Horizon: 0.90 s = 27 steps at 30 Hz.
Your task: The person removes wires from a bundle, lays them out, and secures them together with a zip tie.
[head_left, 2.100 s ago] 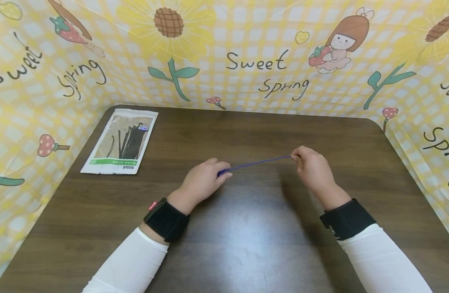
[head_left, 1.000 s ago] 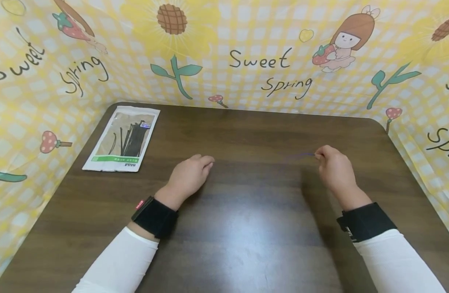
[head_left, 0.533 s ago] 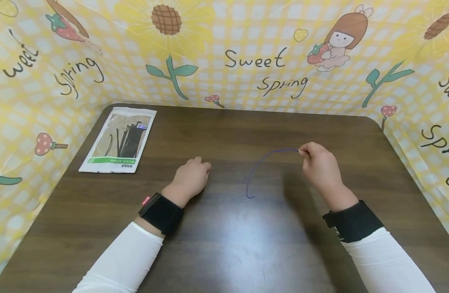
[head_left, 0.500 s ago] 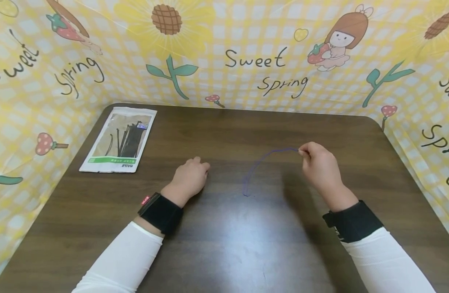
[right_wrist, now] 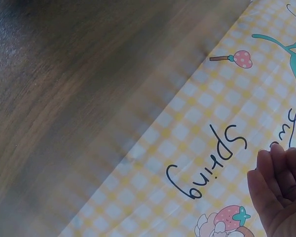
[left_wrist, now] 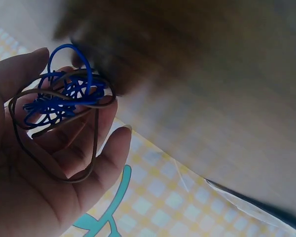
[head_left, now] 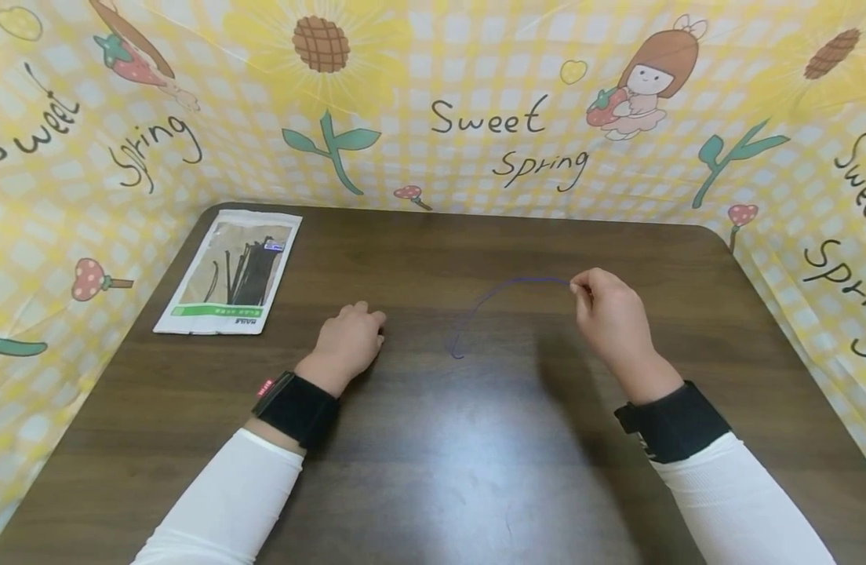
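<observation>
In the head view my right hand (head_left: 613, 322) pinches one end of a thin blue wire (head_left: 507, 283) between thumb and fingertips. The wire bows left and down to a small hooked free end. At the right edge of the right wrist view, the right hand (right_wrist: 281, 195) shows with curled fingers. My left hand (head_left: 348, 341) is palm down, left of the wire's free end. The left wrist view shows that left hand (left_wrist: 64, 163) holding a tangle of blue wire (left_wrist: 59, 101) with looped brown wire (left_wrist: 94, 143) in its curled fingers; the head view hides this bundle.
A white pouch (head_left: 281, 275) with a window showing black cable ties lies at the back left of the dark wooden table (head_left: 433, 479). A yellow checked cloth (head_left: 468, 47) with printed flowers and lettering stands around the table's back and sides.
The blue wire was stretched between both hands; now its left end hangs loose and curved from the right hand. My left hand has drawn back to the left.
</observation>
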Available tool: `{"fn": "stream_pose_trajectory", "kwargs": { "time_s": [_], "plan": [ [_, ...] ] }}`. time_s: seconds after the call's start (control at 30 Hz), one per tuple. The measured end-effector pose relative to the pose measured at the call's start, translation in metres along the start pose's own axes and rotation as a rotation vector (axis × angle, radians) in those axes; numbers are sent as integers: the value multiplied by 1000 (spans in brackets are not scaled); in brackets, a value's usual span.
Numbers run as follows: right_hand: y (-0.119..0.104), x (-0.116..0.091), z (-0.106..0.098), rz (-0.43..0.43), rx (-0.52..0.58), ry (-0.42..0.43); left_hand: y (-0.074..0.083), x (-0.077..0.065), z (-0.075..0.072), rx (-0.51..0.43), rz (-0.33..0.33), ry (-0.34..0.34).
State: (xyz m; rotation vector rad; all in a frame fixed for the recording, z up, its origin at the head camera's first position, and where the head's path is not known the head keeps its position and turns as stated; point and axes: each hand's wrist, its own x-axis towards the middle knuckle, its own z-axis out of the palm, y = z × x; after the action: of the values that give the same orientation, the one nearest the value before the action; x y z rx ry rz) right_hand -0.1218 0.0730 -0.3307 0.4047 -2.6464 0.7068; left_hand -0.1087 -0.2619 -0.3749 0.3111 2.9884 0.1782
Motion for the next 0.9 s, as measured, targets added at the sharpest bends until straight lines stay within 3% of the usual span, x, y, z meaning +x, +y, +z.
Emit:
{"fn": "stream_pose_trajectory", "kwargs": {
  "time_s": [0.2, 0.33, 0.43, 0.6, 0.77, 0.9],
  "plan": [
    [0, 1, 0, 16, -6, 11, -5, 0, 0, 2, 11, 9],
    [-1, 2, -2, 23, -4, 23, 1, 0, -4, -27, -1, 22],
    [-2, 3, -3, 27, -8, 36, 18, 1, -12, -133, 20, 75],
    [-2, 3, -4, 36, -13, 51, 57, -1, -26, -337, 136, 191],
    [-2, 3, -4, 52, -11, 60, 83, 0, -29, -329, 155, 201],
    [-3, 3, -3, 59, -6, 63, 89, 4, -22, -301, 121, 211]
  ]
}}
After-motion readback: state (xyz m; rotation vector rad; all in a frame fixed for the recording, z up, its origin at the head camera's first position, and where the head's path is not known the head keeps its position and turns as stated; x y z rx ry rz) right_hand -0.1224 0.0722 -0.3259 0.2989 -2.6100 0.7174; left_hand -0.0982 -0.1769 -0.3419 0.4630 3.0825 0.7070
